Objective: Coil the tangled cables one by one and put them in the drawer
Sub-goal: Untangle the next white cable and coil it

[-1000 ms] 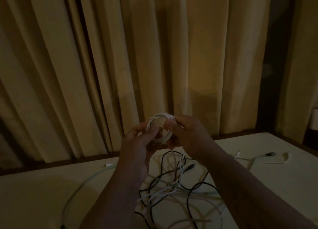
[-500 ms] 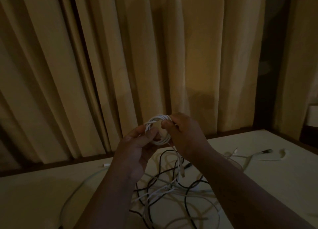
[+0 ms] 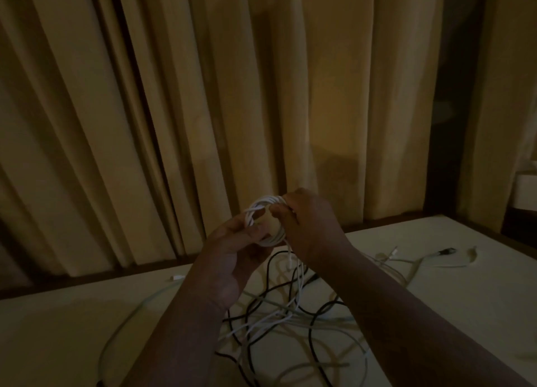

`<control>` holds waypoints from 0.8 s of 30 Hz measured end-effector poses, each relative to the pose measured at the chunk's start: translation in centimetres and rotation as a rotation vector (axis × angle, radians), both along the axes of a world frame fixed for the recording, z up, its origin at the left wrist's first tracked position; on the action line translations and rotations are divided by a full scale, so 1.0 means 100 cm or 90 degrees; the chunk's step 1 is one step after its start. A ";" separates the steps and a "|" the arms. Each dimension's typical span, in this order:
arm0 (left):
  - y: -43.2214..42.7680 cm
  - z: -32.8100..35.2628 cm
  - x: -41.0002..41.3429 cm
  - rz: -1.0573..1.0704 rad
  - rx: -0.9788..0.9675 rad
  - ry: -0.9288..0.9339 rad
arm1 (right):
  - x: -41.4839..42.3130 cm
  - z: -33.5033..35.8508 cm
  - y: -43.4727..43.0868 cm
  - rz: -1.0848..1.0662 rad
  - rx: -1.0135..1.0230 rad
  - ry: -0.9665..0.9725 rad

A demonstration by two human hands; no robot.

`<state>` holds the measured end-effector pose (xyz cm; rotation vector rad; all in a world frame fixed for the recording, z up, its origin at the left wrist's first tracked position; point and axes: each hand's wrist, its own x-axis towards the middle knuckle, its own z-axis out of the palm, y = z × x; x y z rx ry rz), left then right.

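Above the pale table [image 3: 72,328], the left hand [image 3: 232,253] pinches the left side of a small white cable coil [image 3: 262,203] and the right hand [image 3: 311,226] grips its top. Tangled black and white cables [image 3: 279,317] lie beneath.

Pleated beige curtains [image 3: 174,110] hang across the whole background. In front of them lies a pale tabletop [image 3: 58,334], bordered along its far edge by a dark strip [image 3: 87,279]. A white boxy object [image 3: 527,192] shows at the right edge, beside the curtains.

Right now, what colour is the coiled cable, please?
White, seen best in the head view: the coiled cable.
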<state>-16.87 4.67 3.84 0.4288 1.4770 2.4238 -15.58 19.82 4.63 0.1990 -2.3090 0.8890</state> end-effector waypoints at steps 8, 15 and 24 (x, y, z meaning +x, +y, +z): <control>0.001 -0.001 -0.005 0.261 -0.208 0.136 | 0.003 0.001 0.004 -0.017 -0.007 0.017; -0.020 0.014 -0.003 0.357 -0.497 0.333 | -0.001 0.001 0.009 -0.012 0.029 0.010; -0.029 0.019 -0.010 0.236 -0.352 0.156 | 0.013 0.014 0.012 0.047 0.058 -0.094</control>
